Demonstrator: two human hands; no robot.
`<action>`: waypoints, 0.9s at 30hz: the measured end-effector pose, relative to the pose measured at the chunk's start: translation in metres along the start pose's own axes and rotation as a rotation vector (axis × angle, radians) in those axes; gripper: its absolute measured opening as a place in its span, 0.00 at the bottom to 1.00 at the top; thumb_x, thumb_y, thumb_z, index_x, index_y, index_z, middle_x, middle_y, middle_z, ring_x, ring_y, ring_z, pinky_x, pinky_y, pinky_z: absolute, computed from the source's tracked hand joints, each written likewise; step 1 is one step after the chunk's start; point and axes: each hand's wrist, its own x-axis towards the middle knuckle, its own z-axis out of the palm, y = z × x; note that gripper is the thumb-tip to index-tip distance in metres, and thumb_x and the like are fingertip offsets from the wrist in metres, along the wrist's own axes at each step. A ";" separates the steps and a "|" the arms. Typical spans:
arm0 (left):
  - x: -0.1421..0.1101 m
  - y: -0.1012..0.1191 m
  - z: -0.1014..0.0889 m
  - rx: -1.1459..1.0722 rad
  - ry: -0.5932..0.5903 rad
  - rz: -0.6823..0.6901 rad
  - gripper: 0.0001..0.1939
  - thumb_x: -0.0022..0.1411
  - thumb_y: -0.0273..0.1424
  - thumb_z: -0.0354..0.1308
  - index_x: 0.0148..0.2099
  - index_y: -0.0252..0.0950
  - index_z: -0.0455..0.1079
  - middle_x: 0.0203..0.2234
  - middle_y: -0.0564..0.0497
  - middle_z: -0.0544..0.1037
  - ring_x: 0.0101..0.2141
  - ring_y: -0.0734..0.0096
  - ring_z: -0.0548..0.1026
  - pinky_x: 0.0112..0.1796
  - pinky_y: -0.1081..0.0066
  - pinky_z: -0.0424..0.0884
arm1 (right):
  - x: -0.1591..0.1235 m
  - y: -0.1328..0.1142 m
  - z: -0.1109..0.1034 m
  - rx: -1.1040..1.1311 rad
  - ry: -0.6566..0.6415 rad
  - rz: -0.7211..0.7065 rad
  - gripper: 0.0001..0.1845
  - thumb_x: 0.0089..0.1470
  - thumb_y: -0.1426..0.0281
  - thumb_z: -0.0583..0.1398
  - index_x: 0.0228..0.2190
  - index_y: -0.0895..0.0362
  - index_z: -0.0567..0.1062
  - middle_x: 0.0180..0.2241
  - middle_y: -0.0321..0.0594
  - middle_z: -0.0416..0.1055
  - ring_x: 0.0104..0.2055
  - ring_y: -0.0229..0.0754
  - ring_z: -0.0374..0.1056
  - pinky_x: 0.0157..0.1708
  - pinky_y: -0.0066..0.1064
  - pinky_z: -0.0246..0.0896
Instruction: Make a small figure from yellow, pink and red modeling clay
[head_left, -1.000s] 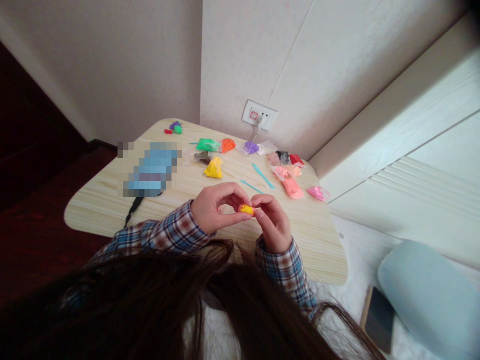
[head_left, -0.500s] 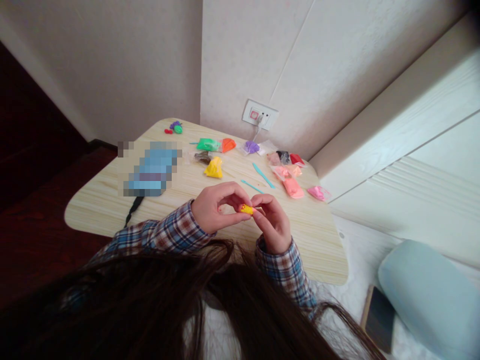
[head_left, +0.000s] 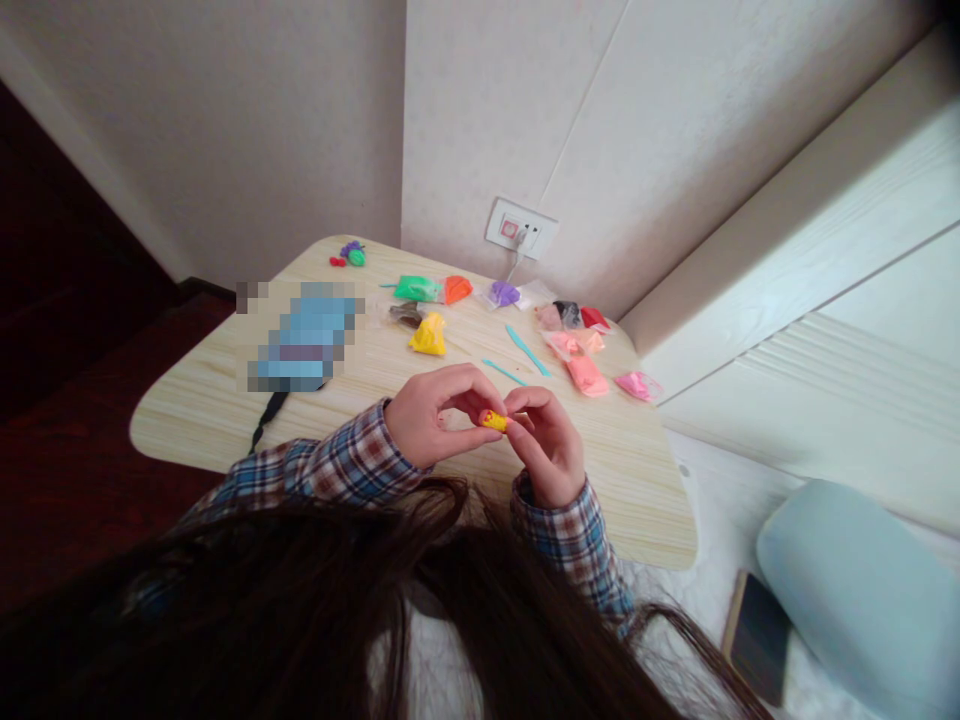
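Between my two hands is a small yellow clay piece (head_left: 494, 421) with reddish marks near its left end. My left hand (head_left: 435, 410) pinches its left side between thumb and fingers. The fingertips of my right hand (head_left: 551, 445) close on its right end. Both hands hover over the front middle of the wooden-topped table (head_left: 630, 480). Just beyond them lie a thin blue modelling tool (head_left: 504, 373) and a wider blue modelling knife (head_left: 527, 350). A bag of yellow clay (head_left: 428, 335) sits farther off to the left.
Bags of green clay (head_left: 417, 288), orange clay (head_left: 457, 289), purple clay (head_left: 504, 293) and coral clay (head_left: 586, 375) lie across the back. Small clay shapes (head_left: 352, 255) stand at the far left corner. A blurred blue object (head_left: 307, 340) is on the left. A socket (head_left: 521, 228) is on the wall.
The yellow clay piece and my fingertips have shifted very slightly. Both hands keep the same pinching hold, and the things on the table stay in place.
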 end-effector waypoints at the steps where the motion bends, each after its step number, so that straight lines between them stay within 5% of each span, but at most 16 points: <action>1: 0.000 0.000 0.000 0.006 -0.002 0.006 0.06 0.52 0.27 0.60 0.34 0.31 0.69 0.27 0.49 0.73 0.29 0.75 0.72 0.31 0.76 0.71 | 0.000 0.000 0.000 -0.007 0.010 -0.001 0.05 0.52 0.71 0.57 0.34 0.54 0.68 0.33 0.37 0.62 0.34 0.38 0.62 0.33 0.33 0.59; 27: 0.000 -0.001 -0.001 -0.026 -0.004 -0.012 0.06 0.51 0.26 0.61 0.34 0.31 0.70 0.28 0.49 0.73 0.31 0.73 0.73 0.34 0.74 0.72 | -0.001 0.006 -0.002 -0.118 0.032 -0.034 0.08 0.51 0.69 0.57 0.36 0.53 0.66 0.34 0.37 0.62 0.34 0.39 0.62 0.33 0.33 0.61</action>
